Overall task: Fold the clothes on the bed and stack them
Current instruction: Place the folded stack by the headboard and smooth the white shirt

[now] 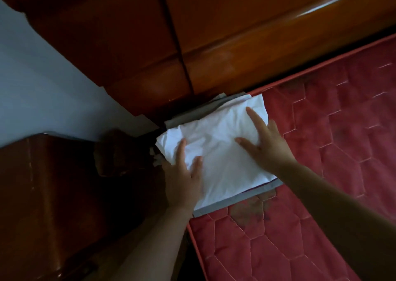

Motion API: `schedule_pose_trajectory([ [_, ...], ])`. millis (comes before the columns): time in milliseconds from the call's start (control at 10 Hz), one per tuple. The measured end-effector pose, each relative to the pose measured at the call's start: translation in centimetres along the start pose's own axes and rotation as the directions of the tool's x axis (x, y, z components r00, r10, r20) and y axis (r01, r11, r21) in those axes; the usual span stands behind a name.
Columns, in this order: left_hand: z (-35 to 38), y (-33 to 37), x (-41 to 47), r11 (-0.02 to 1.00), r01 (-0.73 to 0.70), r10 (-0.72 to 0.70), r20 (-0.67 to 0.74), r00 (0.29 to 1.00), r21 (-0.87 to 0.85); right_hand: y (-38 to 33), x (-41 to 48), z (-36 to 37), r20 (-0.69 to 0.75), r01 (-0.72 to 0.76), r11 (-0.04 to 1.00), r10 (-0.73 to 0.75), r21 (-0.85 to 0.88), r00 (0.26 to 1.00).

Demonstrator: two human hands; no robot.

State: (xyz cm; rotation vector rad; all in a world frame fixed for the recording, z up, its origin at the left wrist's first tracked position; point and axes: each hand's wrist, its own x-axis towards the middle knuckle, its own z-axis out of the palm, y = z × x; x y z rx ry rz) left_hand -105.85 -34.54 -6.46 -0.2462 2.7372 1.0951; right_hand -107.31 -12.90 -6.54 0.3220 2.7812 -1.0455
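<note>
A folded white garment (216, 139) lies on top of a folded grey garment (216, 208), whose edges show along the near and far sides. The stack sits on the corner of a red quilted mattress (321, 152). My left hand (182, 178) rests flat on the white garment's left edge, fingers spread. My right hand (265, 141) presses flat on its right half, fingers apart and pointing away from me. Neither hand grips the cloth.
A glossy wooden headboard (235, 34) runs along the far side of the mattress. A dark wooden cabinet (42, 195) stands to the left, with a dim gap beside the bed. A pale wall (32, 77) fills the upper left.
</note>
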Motion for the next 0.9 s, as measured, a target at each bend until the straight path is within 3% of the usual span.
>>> schedule_pose_trajectory([
  [100,-1.1,0.6,-0.6,0.955,0.066,-0.04,-0.096,0.995,0.29,-1.2,-0.6,-1.0,-0.14,-0.069,0.981,0.044,-0.18,0.989],
  [200,-1.7,1.7,-0.6,0.89,-0.1,0.168,-0.117,0.979,0.445,-3.1,-1.2,-1.3,-0.221,0.072,0.946,-0.147,-0.316,0.964],
  [300,-0.5,2.3,0.0,0.792,-0.333,0.363,0.045,0.931,0.512,-3.6,-0.9,0.0,-0.045,0.311,0.868,-0.355,-0.386,0.934],
  [400,1.0,1.0,0.8,0.75,-0.425,0.393,0.174,0.903,0.508,-1.6,-0.3,1.2,0.075,0.382,0.827,-0.387,-0.413,0.919],
  [600,3.3,-1.9,2.8,0.708,-0.494,0.494,0.146,0.857,0.504,2.0,0.0,3.9,-0.051,0.362,0.85,-0.411,-0.383,0.91],
  [900,-1.6,0.6,-0.7,0.673,-0.466,0.361,0.296,0.884,0.574,-2.5,-6.1,0.9,-0.13,0.214,0.945,-0.251,-0.248,0.959],
])
